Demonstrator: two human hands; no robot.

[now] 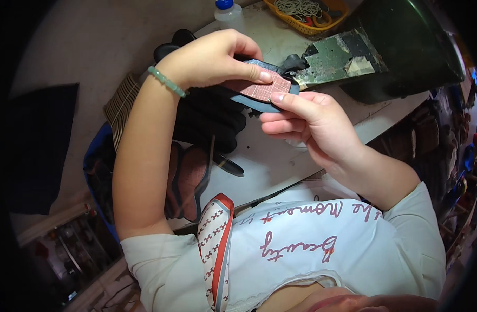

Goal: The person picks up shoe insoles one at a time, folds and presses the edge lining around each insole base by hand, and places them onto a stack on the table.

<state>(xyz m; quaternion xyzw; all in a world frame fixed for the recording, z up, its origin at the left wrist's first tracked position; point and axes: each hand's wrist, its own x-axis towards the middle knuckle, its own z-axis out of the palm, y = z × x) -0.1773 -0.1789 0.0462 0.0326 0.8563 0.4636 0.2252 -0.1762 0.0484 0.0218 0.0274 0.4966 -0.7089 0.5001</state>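
Between the two hands, up over the white counter (259,161), sits a flat, dark blue shoe sole with a pink checked pad on top (262,91). Both hands hold it in the air. The left hand (212,57) comes from the upper left, and its thumb presses down on the pink pad while its fingers curl behind the sole. The right hand (311,122) comes from the lower right, and its grip is pinched on the near edge of the sole. Each grip is closed on the sole, and neither hand is nearer than the other.

The sole's long side runs from the left to the right. Its right tip touches the worn green metal arm of a machine (342,57), which stands just beside it.

Under the left arm lies a pile of black pieces (207,122). More dark soles with pink pads (189,179) rest lower down at the counter's left edge. Far back stand a clear bottle with a blue cap (229,11) and a yellow basket of rubber bands (306,13). The room around the counter is dark and crowded.
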